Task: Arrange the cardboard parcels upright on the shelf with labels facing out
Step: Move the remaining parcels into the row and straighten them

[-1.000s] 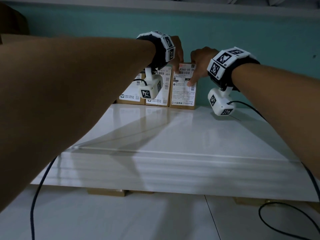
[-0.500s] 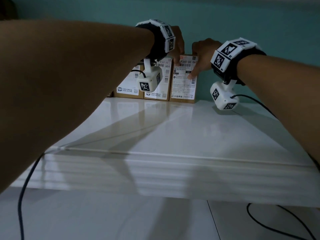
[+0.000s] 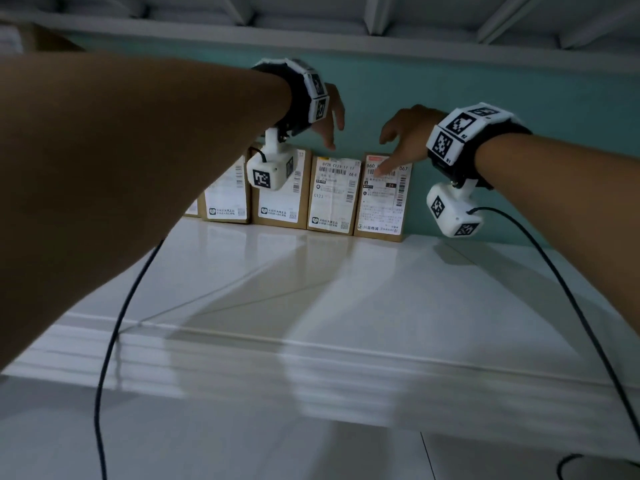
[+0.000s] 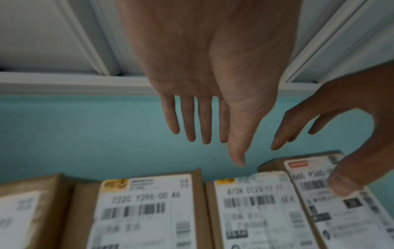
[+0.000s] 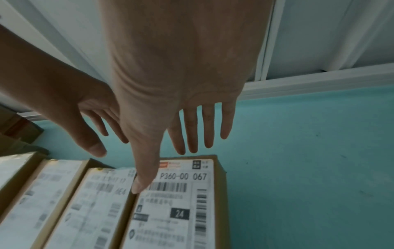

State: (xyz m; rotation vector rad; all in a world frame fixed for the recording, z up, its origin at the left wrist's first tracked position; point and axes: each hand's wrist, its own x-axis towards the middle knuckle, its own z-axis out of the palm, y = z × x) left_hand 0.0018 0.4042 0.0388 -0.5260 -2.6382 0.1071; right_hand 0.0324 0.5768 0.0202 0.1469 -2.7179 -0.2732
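Note:
Several brown cardboard parcels stand upright in a row against the teal back wall, white labels facing out. The rightmost parcel [image 3: 382, 199] [image 5: 177, 202] carries a label reading P360-00 067; the one beside it [image 3: 334, 195] [image 4: 253, 210] stands to its left. My left hand [image 3: 329, 123] [image 4: 213, 131] hovers above the row with fingers straight, holding nothing. My right hand [image 3: 401, 140] [image 5: 181, 139] is spread above the rightmost parcel, its thumb in front of that label's top; whether it touches cannot be told.
The white shelf board [image 3: 346, 289] stretches toward me with a stepped front edge [image 3: 311, 368]. Another shelf's underside [image 3: 311, 26] hangs overhead. Black cables [image 3: 114, 334] trail from both wrists across the shelf. More brown boxes [image 5: 17, 128] sit at the far left.
Both hands have lifted off the rightmost parcel's top and moved apart, fingers now spread. The row of parcels stays standing.

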